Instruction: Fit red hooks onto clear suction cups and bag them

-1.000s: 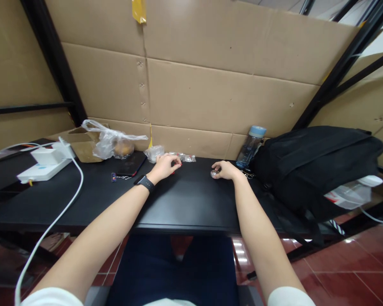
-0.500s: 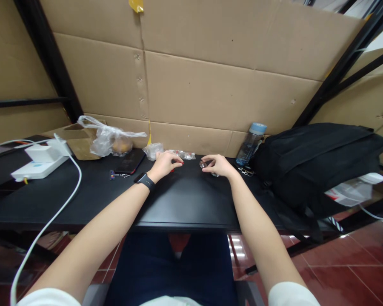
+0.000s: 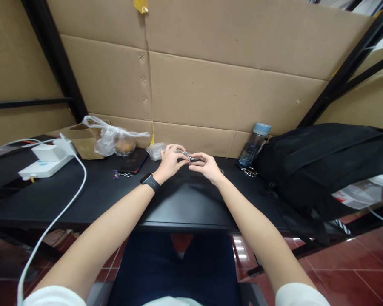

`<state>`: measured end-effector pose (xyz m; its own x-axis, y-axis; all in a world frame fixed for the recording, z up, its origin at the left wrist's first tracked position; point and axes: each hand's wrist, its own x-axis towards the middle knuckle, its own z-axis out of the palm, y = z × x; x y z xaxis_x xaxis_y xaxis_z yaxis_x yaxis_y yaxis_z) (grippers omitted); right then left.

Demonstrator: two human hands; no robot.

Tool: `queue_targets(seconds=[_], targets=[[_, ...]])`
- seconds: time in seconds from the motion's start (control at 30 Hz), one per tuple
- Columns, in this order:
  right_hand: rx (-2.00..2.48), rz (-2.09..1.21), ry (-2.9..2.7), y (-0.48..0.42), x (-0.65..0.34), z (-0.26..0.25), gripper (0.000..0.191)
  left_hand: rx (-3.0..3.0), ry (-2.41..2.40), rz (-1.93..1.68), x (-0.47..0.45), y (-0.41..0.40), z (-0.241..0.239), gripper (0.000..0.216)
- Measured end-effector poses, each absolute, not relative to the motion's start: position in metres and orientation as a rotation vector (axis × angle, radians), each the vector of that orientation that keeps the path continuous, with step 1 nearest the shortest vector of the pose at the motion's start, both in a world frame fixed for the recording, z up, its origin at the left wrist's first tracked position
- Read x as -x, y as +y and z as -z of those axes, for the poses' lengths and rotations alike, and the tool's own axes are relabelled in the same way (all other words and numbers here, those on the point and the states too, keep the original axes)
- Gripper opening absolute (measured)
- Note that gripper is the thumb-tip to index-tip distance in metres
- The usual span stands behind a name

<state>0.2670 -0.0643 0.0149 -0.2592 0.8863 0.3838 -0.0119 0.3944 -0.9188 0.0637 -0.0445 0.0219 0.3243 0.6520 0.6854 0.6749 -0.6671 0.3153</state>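
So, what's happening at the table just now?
A person sits at a black table, hands close together above it. The right hand holds a small shiny piece at its fingertips, next to the fingertips of the left hand. Whether the left holds anything is too small to tell. Crumpled clear plastic lies beside the left hand.

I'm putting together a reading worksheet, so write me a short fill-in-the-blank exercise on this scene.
1. The bottle has a light ____ lid.
2. The hand nearer the bottle is the person's ____ one.
3. The watch is worn on the person's ____ side.
4. The backpack is ____ in colour.

Missing words: blue; right; left; black.
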Motion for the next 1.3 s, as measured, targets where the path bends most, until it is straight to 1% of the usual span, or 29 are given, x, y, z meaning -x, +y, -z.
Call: queue_targets(seconds=[0.17, 0.47, 0.63, 0.87, 0.97, 1.17, 1.2, 1.3], targets=[[0.787, -1.057, -1.566, -0.063, -0.268, -0.013, 0.043, 2.500, -1.285, 1.333, -0.071, -0.051, -0.021, 0.010], [0.823, -1.054, -1.555, -0.060, -0.271, -0.011, 0.042, 2.444, -1.263, 1.332, -0.077, -0.057, -0.018, 0.010], [0.833, -1.052, -1.552, -0.063, -0.272, -0.017, 0.033, 2.424, -1.270, 1.347, -0.078, -0.058, -0.020, 0.011], [0.870, -1.055, -1.557, -0.065, -0.274, -0.019, 0.030, 2.455, -1.234, 1.331, -0.077, -0.059, -0.022, 0.007], [0.888, -0.973, -1.603, -0.061, -0.275, -0.015, 0.027, 2.480, -1.219, 1.294, -0.078, -0.060, -0.022, 0.009], [0.959, -0.691, -1.757, -0.054, -0.280, -0.013, 0.009, 2.602, -1.199, 1.210, -0.074, -0.055, -0.021, 0.008], [0.989, -0.663, -1.774, -0.054, -0.281, -0.013, 0.008, 2.632, -1.205, 1.197, -0.071, -0.053, -0.022, 0.013], [1.074, -0.596, -1.832, -0.051, -0.284, -0.013, 0.006, 2.780, -1.171, 1.170, -0.062, -0.050, -0.023, 0.041]])
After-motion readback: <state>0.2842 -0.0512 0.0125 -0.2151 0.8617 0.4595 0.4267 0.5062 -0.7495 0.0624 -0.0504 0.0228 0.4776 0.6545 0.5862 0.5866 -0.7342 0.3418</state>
